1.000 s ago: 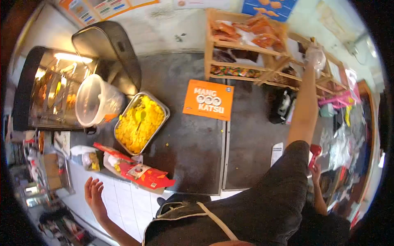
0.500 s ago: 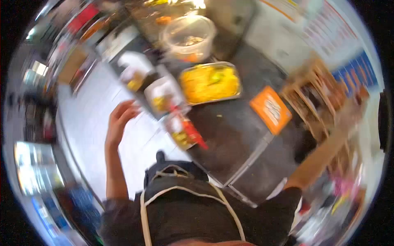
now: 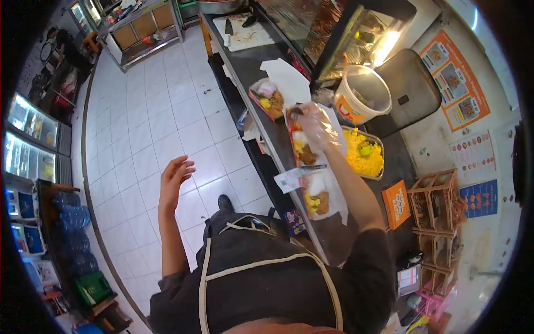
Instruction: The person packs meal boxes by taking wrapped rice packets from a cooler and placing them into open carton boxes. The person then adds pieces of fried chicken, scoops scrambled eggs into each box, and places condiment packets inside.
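Observation:
My left hand [image 3: 177,171] hangs over the tiled floor, its fingers loosely bent and apart, holding nothing. My right hand [image 3: 319,127], in a clear plastic glove, reaches over the middle food box [image 3: 305,149], which has yellow bits and brown fried pieces in it. Its fingers are closed around something dark that I cannot make out. Farther away lies another open box [image 3: 268,99] with rice, yellow bits and brown food. Nearer to me is a third box [image 3: 316,195] with rice and similar food. A metal tray of yellow shredded food [image 3: 362,153] sits right of my forearm.
A clear plastic tub [image 3: 362,96] stands behind the tray, near a lit glass display case [image 3: 364,42]. Farther along the counter, a knife [image 3: 228,32] lies on a white board. At right are an orange sign [image 3: 396,205] and a wooden rack [image 3: 435,203].
My right hand has moved from beside the wooden rack, left and away from me, to the middle food box. The view has turned. My left hand stays empty.

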`<state>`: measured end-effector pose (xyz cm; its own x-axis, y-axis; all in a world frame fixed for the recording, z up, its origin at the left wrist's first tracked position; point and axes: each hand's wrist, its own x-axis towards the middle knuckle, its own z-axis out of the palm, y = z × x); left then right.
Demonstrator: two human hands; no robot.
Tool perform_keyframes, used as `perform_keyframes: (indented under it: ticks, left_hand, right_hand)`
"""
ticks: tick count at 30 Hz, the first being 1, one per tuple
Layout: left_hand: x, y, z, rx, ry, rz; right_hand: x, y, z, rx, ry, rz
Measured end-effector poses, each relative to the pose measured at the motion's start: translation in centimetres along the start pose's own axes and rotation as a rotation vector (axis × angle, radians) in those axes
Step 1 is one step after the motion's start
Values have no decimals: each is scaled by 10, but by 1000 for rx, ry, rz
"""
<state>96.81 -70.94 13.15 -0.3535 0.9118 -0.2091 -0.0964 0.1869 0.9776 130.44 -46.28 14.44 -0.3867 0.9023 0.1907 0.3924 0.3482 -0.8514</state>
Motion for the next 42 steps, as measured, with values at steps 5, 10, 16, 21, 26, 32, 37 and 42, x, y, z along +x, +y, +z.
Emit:
perform_keyframes:
  ticks: [5, 10, 16, 21, 26, 32, 37, 42]
  left_hand:
    - [17, -7, -99, -112, 162, -4]
    - [76, -10, -138, -159, 137, -25]
    - [191, -16, -67, -218, -179, -36]
    - [266, -19, 42, 47, -481, -168]
    - [358, -79, 130, 285, -441, -121]
    - [486, -163, 181, 763, -526, 194]
    - [476, -140, 212, 643, -503, 402]
    - [392, -73, 238, 264, -648, 644]
  right_hand:
    - [101, 26, 60, -882, -51, 271]
    - [68, -15, 149, -814, -272, -144]
    - [-72, 46, 216, 53, -167, 593]
    - [-129, 62, 193, 388, 272, 989]
    - [-78, 98, 180, 266, 406, 952]
    - [-6, 85, 144, 68, 680, 644]
    - [-32, 55, 146, 265, 855, 933]
    - [-142, 92, 201, -181, 1382, 1286]
